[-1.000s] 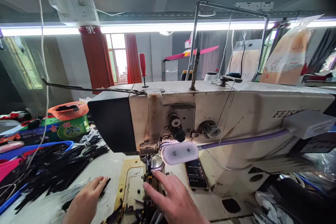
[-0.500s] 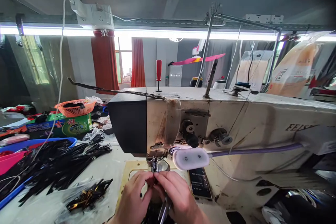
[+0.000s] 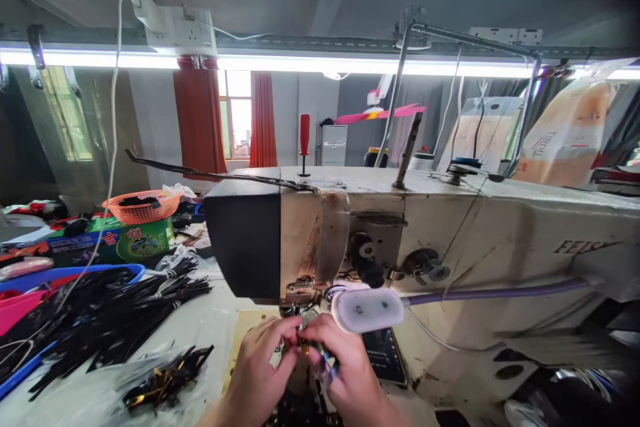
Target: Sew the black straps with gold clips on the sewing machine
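Observation:
My left hand and my right hand meet just in front of the needle area of a sewing machine. Fingers and thumbs of both are closed in a pinch on a small dark piece with a gold glint, mostly covered by the fingertips. In the right palm also sits a shiny metal tool; its kind is too blurred to tell. Dark material lies below, between the wrists. Just above the right fingers is a white lamp head.
Bundles of black straps lie on the left of the table. Nearer, black and gold pieces rest on clear plastic. A phone lies to the right of the hands. An orange basket stands on a green box.
Both hands have drawn slightly back from the needle, and the gold glint now shows between the fingertips. The metal tool in the right hand has turned. The view has shifted slightly.

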Motion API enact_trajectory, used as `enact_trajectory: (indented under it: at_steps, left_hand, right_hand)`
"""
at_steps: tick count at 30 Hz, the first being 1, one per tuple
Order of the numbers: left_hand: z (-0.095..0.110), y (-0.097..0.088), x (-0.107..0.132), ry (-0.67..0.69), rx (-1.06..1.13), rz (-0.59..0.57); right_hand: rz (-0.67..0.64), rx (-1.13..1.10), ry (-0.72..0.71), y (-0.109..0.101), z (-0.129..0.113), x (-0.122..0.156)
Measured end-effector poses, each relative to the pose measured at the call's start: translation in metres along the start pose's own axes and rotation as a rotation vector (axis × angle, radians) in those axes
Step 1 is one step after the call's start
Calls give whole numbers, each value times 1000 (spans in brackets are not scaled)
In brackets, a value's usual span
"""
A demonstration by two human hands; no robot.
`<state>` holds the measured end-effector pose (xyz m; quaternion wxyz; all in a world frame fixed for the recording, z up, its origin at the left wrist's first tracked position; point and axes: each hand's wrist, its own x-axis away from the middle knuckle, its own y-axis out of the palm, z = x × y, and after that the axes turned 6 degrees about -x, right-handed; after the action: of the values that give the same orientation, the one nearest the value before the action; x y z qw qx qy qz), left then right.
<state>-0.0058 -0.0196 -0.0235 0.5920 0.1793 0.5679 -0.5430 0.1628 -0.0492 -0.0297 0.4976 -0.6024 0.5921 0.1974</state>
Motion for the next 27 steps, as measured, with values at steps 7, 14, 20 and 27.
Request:
enact_trajectory:
  at_steps: [7,14,20,27]
  left_hand:
    - [6,-1,-5,-102,16,1]
    - [-1,4,-4,33,-69,56]
    - [-7,5,-2,132,-108,69]
    - [-19,0,-4,194,81,0]
  right_hand:
    - [40,272,-273,5,3,1]
    - [29,336,-297,2,1,-6]
    - [-29,453,-391,-3,-4,-7]
    - [-79,559,-554,-4,7,1]
